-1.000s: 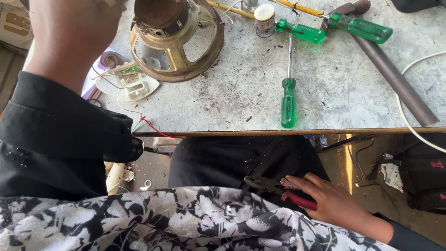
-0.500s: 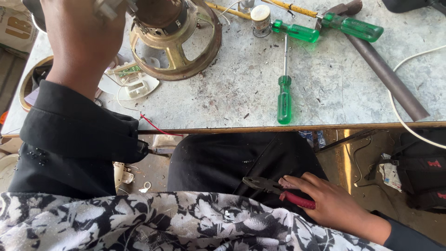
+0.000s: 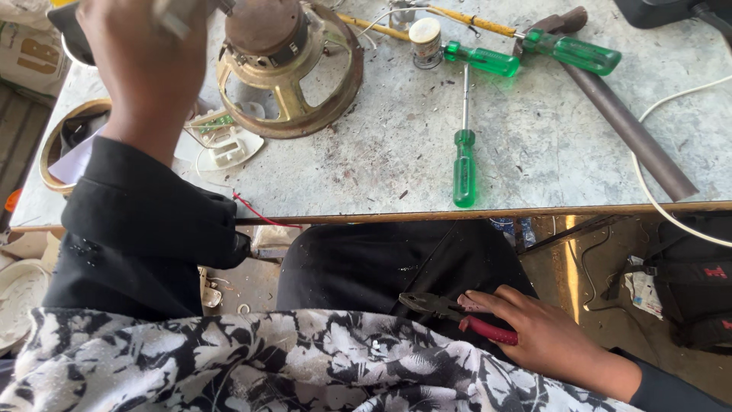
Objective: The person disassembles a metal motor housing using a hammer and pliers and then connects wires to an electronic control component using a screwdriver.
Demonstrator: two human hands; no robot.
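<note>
Head view: we sit at a grey worktable point(image 3: 534, 152) whose front edge runs left to right across the middle of the frame; our lap lies below it, with open floor to the right of the knees and bare tabletop between the speaker frame point(image 3: 293, 72) and the green screwdriver point(image 3: 463, 160). Our left hand point(image 3: 145, 69) is raised over the table's back left corner, just beside the speaker frame; its fingers are curled around a blurred pale object, and we cannot tell what it is or how firmly it is clamped. Our right hand point(image 3: 537, 336) rests low on the lap, well apart from the left, with fingers loosely curled over the red handles of the pliers point(image 3: 457, 313), touching them. The pliers lie on the dark trousers, long axis roughly left to right, dark nose pointing left and slightly up, handles toward the right under the palm. Further back on the table lie two more green-handled screwdrivers point(image 3: 572, 49) and a hammer point(image 3: 625, 130) with its handle running diagonally toward the right front edge. A white cable point(image 3: 648, 175) loops over that edge.
</note>
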